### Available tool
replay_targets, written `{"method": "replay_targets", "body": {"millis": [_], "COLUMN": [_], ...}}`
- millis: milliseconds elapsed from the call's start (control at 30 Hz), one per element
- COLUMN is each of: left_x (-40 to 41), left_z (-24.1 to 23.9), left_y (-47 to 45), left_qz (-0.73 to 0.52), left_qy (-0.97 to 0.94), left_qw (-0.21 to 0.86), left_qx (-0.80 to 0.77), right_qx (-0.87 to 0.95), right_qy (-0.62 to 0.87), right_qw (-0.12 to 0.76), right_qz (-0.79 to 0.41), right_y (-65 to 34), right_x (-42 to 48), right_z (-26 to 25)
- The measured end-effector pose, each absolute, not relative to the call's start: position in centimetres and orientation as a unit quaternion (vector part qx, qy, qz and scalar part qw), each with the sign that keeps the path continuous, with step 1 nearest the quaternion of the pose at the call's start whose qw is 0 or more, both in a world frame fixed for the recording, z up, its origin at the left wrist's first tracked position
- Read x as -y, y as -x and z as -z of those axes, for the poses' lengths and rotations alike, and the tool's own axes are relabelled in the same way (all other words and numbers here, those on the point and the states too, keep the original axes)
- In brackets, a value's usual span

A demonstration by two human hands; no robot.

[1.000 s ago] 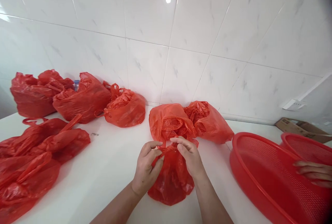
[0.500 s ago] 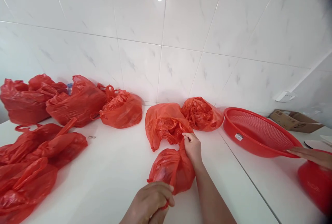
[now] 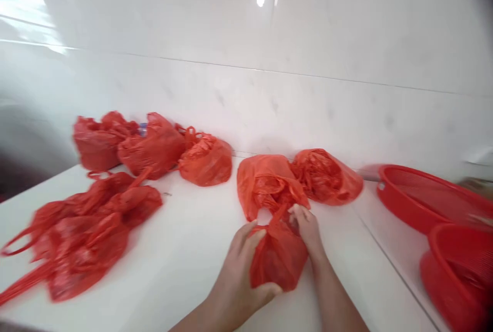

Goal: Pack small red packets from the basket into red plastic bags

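Observation:
A small tied red plastic bag lies on the white counter in front of me. My left hand cups its left side, fingers curved around it. At the bag's top right, my right hand pinches the knotted neck. Just behind it stands a larger red bag, with another red bag to its right. The picture is smeared by motion.
More red bags line the tiled wall at the back left, and a heap of flattened red bags covers the left of the counter. Two red perforated basins stand at the right.
My left hand has come up from the bag's lower end to cup its left side. The view has swung to the left, and the other person's hand at the basins is gone from sight.

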State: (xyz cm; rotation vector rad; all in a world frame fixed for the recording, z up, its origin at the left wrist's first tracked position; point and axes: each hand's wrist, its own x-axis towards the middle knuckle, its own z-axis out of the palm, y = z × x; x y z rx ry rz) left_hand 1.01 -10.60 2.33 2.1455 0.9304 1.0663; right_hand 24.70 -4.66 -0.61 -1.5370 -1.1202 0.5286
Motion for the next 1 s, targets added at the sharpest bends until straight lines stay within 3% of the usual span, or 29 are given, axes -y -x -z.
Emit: {"method": "replay_targets", "body": {"millis": [233,467,733,900,1000], "left_x": [8.6,8.7,6.7,6.2,6.5], "left_z": [-1.3,-2.6,-5.5,-4.5,-2.8], "left_y": [-2.2,2.5,12.5,15.7,15.8], "left_qz": [-0.212,-0.227,-0.344,-0.301,-0.244], "left_qy": [-0.857,-0.828,-0.712,-0.600,-0.591], "left_qw": [0.279,0.302,0.100,-0.109,-0.158], "left_qx": [-0.377,-0.414,-0.604,-0.733,-0.752], "right_qx": [0.426,0.401,0.389,0.393,0.394], "right_qy": [0.698,0.707,0.716,0.708,0.709], "right_qw": [0.507,0.505,0.497,0.501,0.499], "right_qz": [-0.274,-0.292,-0.297,-0.304,-0.305], "right_y": [-26.5,-26.9,-27.1,-26.8,-26.7], "right_x": [4.0,4.1,3.6,3.7,3.7], "right_z": [2.3,3.6,4.2,4.1,4.1]}}
